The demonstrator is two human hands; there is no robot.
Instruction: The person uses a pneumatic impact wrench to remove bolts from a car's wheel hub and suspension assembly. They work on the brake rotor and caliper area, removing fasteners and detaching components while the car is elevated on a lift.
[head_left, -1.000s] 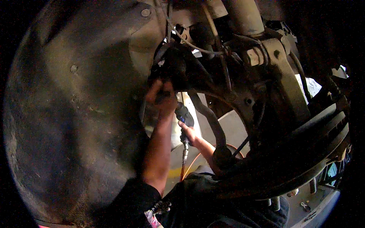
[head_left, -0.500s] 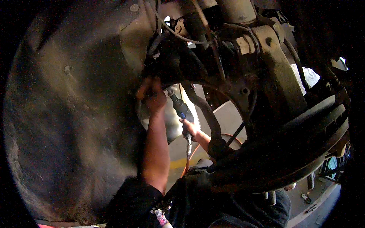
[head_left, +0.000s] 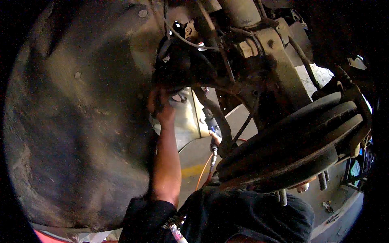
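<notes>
My left hand reaches up into dark suspension parts beside the wheel-well liner, its shadowed fingers curled on something I cannot make out. A small metal piece shows just right of those fingers. My right hand grips a black and blue air tool with a hose fitting hanging below it. That hand is partly hidden behind a curved suspension arm, and the tool's nose is hard to make out there.
The dented wheel-well liner fills the left. On the right are a strut, a brake disc assembly and protruding studs. An orange hose runs below. Small metal items lie on a surface at lower right.
My right hand and the air tool have moved right, away from my left hand and partly behind the suspension arm. My left hand stays high among the parts. The view has shifted slightly.
</notes>
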